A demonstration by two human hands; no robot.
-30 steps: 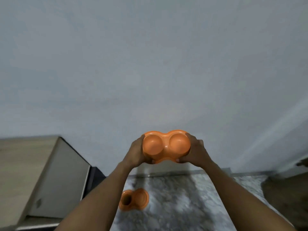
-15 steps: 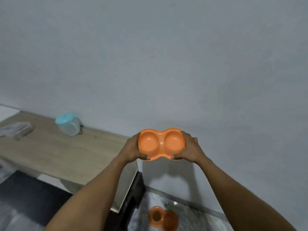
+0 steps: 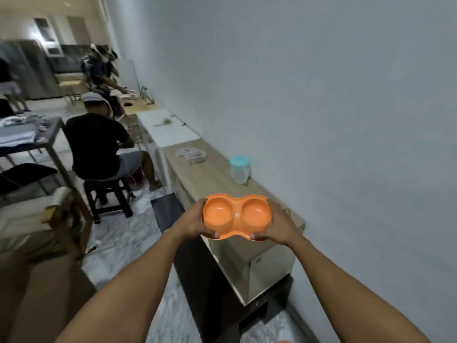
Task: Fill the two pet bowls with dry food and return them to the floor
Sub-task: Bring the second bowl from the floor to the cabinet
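Now the left hand (image 3: 190,222) and right hand (image 3: 279,225) grip the empty double bowl (image 3: 236,214) by its ends, level at the counter (image 3: 197,174)'s near end, likely for filling.

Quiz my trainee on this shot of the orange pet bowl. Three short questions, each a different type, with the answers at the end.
1. True or false: both wells of the orange double bowl already hold dry food.
2. How do the left hand and right hand hold the bowl? A) one gripping each end B) both at the same end C) only the left touches it.
3. Fill in: the clear jar with the teal lid stands on the wooden ____ along the wall.

Key: 1 false, both wells are empty. 2 A. 3 counter.
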